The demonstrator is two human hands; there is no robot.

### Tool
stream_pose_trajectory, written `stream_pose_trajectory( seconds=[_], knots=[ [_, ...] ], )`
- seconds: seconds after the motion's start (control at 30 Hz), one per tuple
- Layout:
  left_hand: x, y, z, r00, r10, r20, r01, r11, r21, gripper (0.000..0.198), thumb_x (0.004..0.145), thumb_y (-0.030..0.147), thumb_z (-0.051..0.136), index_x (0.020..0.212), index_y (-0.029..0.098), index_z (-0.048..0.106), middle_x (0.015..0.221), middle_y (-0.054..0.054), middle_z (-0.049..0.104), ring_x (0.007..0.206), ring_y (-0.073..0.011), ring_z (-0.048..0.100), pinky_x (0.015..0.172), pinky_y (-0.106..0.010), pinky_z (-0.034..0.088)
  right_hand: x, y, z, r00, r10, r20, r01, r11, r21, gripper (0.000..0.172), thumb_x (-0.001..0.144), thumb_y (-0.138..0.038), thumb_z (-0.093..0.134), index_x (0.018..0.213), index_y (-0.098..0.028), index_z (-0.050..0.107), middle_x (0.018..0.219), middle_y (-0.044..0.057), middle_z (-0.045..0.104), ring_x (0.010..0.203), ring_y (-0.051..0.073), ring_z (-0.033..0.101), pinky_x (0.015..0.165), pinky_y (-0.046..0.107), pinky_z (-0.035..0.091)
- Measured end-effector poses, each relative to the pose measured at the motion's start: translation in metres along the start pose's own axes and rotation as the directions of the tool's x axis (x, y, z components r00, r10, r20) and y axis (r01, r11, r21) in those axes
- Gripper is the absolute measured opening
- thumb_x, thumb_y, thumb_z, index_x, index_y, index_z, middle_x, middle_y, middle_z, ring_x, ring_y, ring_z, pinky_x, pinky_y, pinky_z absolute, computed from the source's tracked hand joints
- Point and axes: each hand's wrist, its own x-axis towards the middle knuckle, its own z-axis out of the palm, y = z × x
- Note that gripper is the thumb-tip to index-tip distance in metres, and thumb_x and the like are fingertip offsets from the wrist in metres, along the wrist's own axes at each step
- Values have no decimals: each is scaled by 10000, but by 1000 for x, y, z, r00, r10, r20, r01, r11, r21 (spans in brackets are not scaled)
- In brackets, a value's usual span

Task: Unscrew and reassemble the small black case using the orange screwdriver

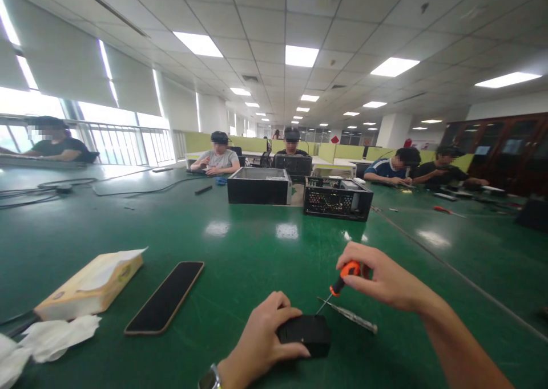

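My left hand [274,332] grips a small black box-shaped part [309,336] from its left side, holding it on the green table. Fingers lie over its far edge and the thumb along its near side. In my right hand [381,272] is a screwdriver [342,278] with an orange and black handle, held at a slant. Its tip meets the far top edge of the black part; whether it sits in a screw is too small to tell. Just right of the part, a thin silver screwdriver [355,317] lies on the table, partly behind the orange one's shaft.
A phone [165,299], a tissue pack [92,283] and crumpled tissues [60,337] lie to the left. Farther off stand an open black case [259,189] and a computer chassis [338,201]. Cables [64,188] run at far left. Several people sit around the table.
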Motion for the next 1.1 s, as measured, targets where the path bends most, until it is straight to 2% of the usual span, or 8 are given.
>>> stream_pose_trajectory(
  seconds=[0.1, 0.27, 0.47, 0.63, 0.8, 0.9, 1.0, 1.1],
  knots=[
    [0, -1, 0, 1000, 8, -5, -8, 1000, -4, 591, 671, 658, 773, 1049, 205, 728, 904, -62, 590, 815, -232, 584, 692, -306, 472, -7, 0, -2, 1000, -9, -11, 9, 1000, -21, 172, 848, -257, 605, 994, -222, 688, 941, 47, 674, 811, 188, 604, 729, 294, 452],
    [0, 0, -1, 1000, 3, -12, -3, 1000, -4, 597, 674, 670, 762, 1049, 207, 728, 902, -62, 590, 814, -231, 583, 688, -301, 471, -9, 12, 4, 992, 76, -97, -90, 985, -145, 197, 869, -410, 631, 862, -234, 719, 717, 8, 683, 626, 161, 577, 606, 285, 412],
    [1, 1, -1, 1000, -14, 1, 14, 1000, 6, 597, 652, 663, 783, 1043, 214, 734, 896, -56, 589, 813, -229, 577, 685, -292, 469, -8, 11, 4, 996, 48, -72, -49, 999, -20, 235, 893, -316, 592, 1101, -240, 669, 939, 39, 698, 739, 172, 613, 626, 266, 450],
    [1, 2, -2, 999, -22, 24, 22, 1000, 8, 568, 652, 627, 807, 1033, 213, 731, 893, -54, 587, 817, -231, 577, 685, -291, 458, -10, 10, 4, 994, 67, -90, -77, 991, -111, 204, 865, -416, 645, 920, -236, 724, 653, -10, 648, 569, 144, 549, 567, 270, 401],
    [-1, 2, -2, 1000, -25, 17, 25, 1000, 8, 573, 671, 655, 776, 1039, 218, 726, 894, -50, 586, 811, -224, 572, 692, -289, 459, -12, 6, 3, 996, 22, -88, -23, 1000, -14, 262, 850, -311, 649, 1102, -259, 694, 927, 37, 704, 757, 183, 619, 674, 283, 464],
    [-1, 2, -2, 1000, -21, 23, 21, 1000, 1, 563, 670, 630, 793, 1045, 217, 723, 894, -51, 585, 814, -227, 573, 694, -291, 457, -13, 7, 2, 994, 55, -90, -58, 998, -31, 266, 839, -340, 668, 1091, -258, 693, 803, 14, 685, 656, 161, 589, 601, 266, 439],
    [0, 3, -3, 999, -23, 27, 22, 1000, 15, 547, 662, 596, 817, 1045, 216, 723, 900, -51, 585, 822, -233, 575, 692, -291, 457, -13, 9, 3, 994, 66, -87, -76, 990, -122, 199, 853, -416, 659, 929, -247, 729, 657, -11, 647, 570, 143, 545, 571, 267, 405],
    [0, 5, -4, 999, -40, 20, 39, 999, 29, 533, 670, 582, 819, 1044, 215, 721, 905, -51, 590, 824, -232, 576, 694, -292, 459, -12, 8, 3, 995, 37, -93, -46, 994, -99, 204, 862, -388, 648, 983, -243, 726, 802, 21, 700, 659, 163, 595, 632, 277, 440]
  ],
)
